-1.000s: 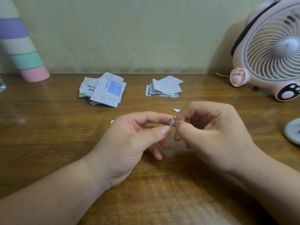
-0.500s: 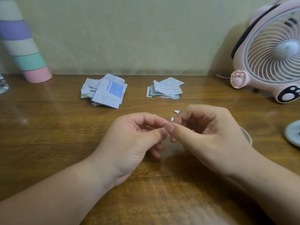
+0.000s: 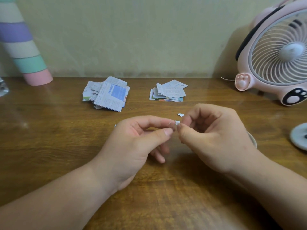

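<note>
Fingertips that overlapped half a second ago have parted slightly, so the tiny paper scrap [image 3: 177, 122] shows between them. The left hand [image 3: 132, 143] and right hand [image 3: 216, 138] each hold it in a thumb-and-forefinger grip, just above the bench [image 3: 49, 146]. This piece looks half-worked. The left pile [image 3: 108, 95] and right pile [image 3: 169, 91] of printed slips behind probably come next.

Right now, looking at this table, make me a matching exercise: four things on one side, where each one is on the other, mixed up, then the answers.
1. small paper scrap
2. pink fan
3. striped tube
4. blue-printed paper pile

a. far left, by the wall
b. on the table, left of the other pile
c. pinched between left hand and right hand
d. far right

Pairs: 1-c, 2-d, 3-a, 4-b
</note>
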The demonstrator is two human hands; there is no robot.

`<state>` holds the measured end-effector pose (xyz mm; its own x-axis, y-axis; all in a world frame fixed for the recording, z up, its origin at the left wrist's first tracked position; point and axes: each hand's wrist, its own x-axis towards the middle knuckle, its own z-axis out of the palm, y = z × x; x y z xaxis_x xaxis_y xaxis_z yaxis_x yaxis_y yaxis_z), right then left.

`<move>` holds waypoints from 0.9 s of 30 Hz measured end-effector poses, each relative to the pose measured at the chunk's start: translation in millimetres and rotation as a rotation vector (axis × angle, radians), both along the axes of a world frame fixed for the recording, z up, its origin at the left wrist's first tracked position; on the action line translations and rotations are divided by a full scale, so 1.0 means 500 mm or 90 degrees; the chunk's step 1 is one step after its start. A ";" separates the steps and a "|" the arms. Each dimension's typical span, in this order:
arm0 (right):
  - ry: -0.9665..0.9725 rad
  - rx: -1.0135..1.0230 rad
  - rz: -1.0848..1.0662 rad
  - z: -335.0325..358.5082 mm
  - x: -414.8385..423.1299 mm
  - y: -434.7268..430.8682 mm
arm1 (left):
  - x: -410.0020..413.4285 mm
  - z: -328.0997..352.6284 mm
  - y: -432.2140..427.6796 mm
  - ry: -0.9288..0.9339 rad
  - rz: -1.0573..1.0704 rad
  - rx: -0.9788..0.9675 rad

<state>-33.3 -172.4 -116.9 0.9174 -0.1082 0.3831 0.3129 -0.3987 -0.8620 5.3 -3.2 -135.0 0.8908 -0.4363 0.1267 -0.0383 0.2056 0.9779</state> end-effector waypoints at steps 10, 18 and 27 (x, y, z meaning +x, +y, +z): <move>0.107 -0.315 -0.160 -0.004 0.061 -0.059 | 0.005 0.017 0.001 0.116 0.031 -0.044; 0.152 -0.470 -0.192 -0.007 0.077 -0.050 | 0.010 0.016 -0.002 0.144 0.041 -0.049; 0.131 -0.456 -0.196 -0.013 0.085 -0.063 | 0.014 0.019 -0.002 0.172 0.037 -0.050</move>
<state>9.2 -203.9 -123.2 0.9462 -0.1599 0.2814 -0.0383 -0.9188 -0.3930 12.5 -4.4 -125.6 0.9204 -0.3812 -0.0870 0.2069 0.2858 0.9357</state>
